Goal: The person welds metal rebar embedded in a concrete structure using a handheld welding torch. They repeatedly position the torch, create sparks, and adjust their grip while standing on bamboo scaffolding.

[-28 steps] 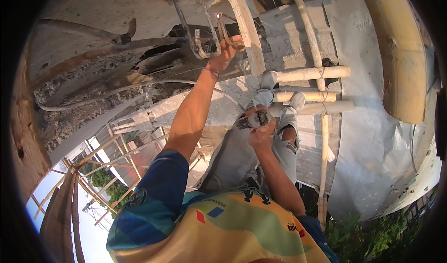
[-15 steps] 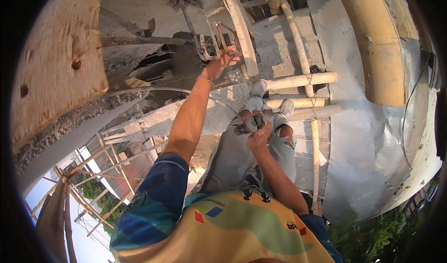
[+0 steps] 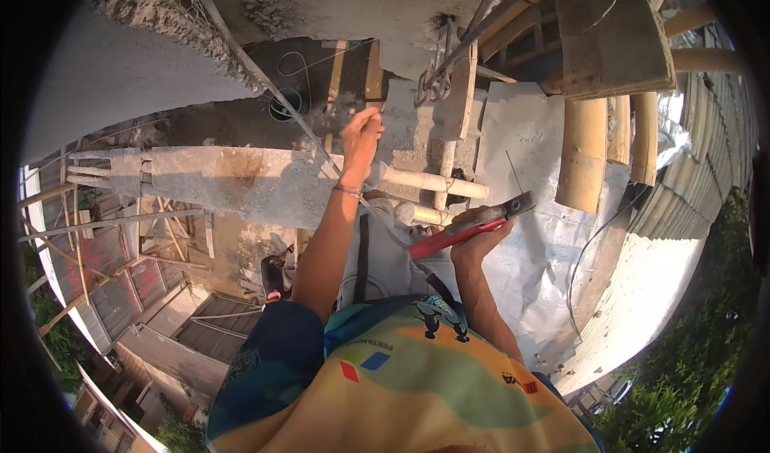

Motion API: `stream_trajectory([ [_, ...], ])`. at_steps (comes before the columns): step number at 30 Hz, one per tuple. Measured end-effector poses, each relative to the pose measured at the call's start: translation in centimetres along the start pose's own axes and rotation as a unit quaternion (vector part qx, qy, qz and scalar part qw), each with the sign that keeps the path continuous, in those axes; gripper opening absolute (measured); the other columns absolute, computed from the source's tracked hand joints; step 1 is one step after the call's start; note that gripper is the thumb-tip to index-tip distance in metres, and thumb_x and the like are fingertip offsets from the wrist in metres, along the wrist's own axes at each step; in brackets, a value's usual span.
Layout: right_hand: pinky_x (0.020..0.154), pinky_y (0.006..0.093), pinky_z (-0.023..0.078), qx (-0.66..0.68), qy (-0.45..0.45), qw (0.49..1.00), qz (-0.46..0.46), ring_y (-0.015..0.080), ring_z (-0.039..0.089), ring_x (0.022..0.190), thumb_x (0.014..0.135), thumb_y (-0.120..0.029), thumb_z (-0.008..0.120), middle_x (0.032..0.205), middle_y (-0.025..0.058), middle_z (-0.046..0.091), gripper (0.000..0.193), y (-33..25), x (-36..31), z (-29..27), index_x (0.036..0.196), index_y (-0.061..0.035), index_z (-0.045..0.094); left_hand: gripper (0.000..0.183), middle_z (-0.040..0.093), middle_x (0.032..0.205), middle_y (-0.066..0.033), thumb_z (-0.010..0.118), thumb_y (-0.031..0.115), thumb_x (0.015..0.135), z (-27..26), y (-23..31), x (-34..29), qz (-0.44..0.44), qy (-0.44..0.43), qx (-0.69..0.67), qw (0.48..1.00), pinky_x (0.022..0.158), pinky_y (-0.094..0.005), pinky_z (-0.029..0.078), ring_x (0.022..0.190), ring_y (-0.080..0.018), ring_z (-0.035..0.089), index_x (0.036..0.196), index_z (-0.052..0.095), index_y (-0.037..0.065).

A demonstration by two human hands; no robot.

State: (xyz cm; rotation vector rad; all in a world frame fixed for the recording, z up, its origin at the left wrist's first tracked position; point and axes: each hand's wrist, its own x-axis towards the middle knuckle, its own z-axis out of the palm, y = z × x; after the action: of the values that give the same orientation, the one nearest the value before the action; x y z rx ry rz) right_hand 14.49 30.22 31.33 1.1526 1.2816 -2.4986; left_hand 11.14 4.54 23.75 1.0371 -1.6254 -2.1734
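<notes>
My right hand (image 3: 480, 244) grips a red welding electrode holder (image 3: 449, 238) with a dark jaw end. A thin rod (image 3: 514, 171) sticks up from that jaw. My left hand (image 3: 363, 138) is raised in the middle, its fingers curled in, with nothing visible in them. Past it and to its right, bent metal bars (image 3: 435, 80) hang from the concrete, apart from both hands. A pale cable (image 3: 281, 96) runs down past my left wrist toward the holder.
Bamboo poles (image 3: 433, 182) lie across in front of me. A concrete beam (image 3: 192, 168) stretches left. Metal sheeting (image 3: 521, 132) lies to the right, below thick bamboo (image 3: 581, 160) and a wooden board (image 3: 613, 44). A bucket (image 3: 286, 105) sits lower down; greenery (image 3: 682, 365) shows at right.
My left hand has come away from the bent bars. My right hand has swung out to the right with the electrode holder, and the whole view has shifted.
</notes>
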Motion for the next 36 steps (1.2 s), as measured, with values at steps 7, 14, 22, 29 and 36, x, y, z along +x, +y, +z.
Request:
stream_trajectory([
  [7, 0.057, 0.0432, 0.048, -0.105, -0.033, 0.994, -0.016, 0.025, 0.057, 0.067, 0.096, -0.06, 0.028, 0.074, 0.0042, 0.053, 0.05, -3.0, 1.2, 0.3, 0.089, -0.016, 0.049, 0.04, 0.064, 0.112, -0.0108, 0.059, 0.028, 0.098, -6.7, 2.4, -8.2, -0.056, -0.055, -0.033, 0.996, 0.088, -0.0295, 0.048, 0.098, -0.0163, 0.061, 0.126, 0.057, 0.0],
  [14, 0.053, 0.0425, 0.046, -0.121, 0.004, 0.992, -0.017, 0.0253, 0.055, 0.061, 0.094, -0.06, 0.03, 0.071, 0.0036, 0.052, 0.048, -3.2, 2.2, 2.8, 0.087, -0.0171, 0.05, 0.046, 0.061, 0.122, -0.0172, 0.055, 0.03, 0.1, -8.5, 3.8, -9.1, -0.077, -0.15, -0.084, 0.982, 0.097, -0.0323, 0.044, 0.11, -0.0217, 0.059, 0.131, 0.051, -0.003],
  [22, 0.056, 0.0415, 0.047, -0.094, -0.052, 0.992, -0.068, 0.0259, 0.057, 0.06, 0.091, -0.07, 0.033, 0.065, 0.0052, 0.056, 0.059, -3.3, 1.1, 3.2, 0.083, -0.0147, 0.053, 0.037, 0.066, 0.112, -0.012, 0.058, 0.028, 0.098, -4.8, 5.5, -4.5, -0.08, -0.09, 0.009, 0.993, 0.09, -0.0301, 0.048, 0.1, -0.0181, 0.063, 0.123, 0.059, 0.0],
  [29, 0.058, 0.0353, 0.048, -0.05, -0.013, 0.986, -0.158, 0.0211, 0.058, 0.063, 0.096, -0.065, 0.029, 0.07, 0.0072, 0.059, 0.063, -1.0, -0.1, -1.0, 0.089, -0.0077, 0.055, 0.035, 0.065, 0.113, -0.0101, 0.058, 0.022, 0.097, -1.6, 6.6, -1.8, 0.051, -0.131, 0.079, 0.987, 0.083, -0.0271, 0.047, 0.094, -0.0143, 0.061, 0.123, 0.058, -0.001],
  [36, 0.046, 0.0215, 0.033, -0.157, -0.153, 0.96, -0.177, 0.0056, 0.046, 0.056, 0.092, -0.07, 0.038, 0.066, -0.0015, 0.049, 0.068, 3.4, -3.5, -1.5, 0.082, -0.0038, 0.053, 0.027, 0.066, 0.103, -0.0053, 0.059, 0.012, 0.095, -0.7, 2.7, 2.8, -0.138, -0.046, 0.09, 0.985, 0.071, -0.0228, 0.051, 0.084, -0.0116, 0.062, 0.119, 0.062, 0.001],
])
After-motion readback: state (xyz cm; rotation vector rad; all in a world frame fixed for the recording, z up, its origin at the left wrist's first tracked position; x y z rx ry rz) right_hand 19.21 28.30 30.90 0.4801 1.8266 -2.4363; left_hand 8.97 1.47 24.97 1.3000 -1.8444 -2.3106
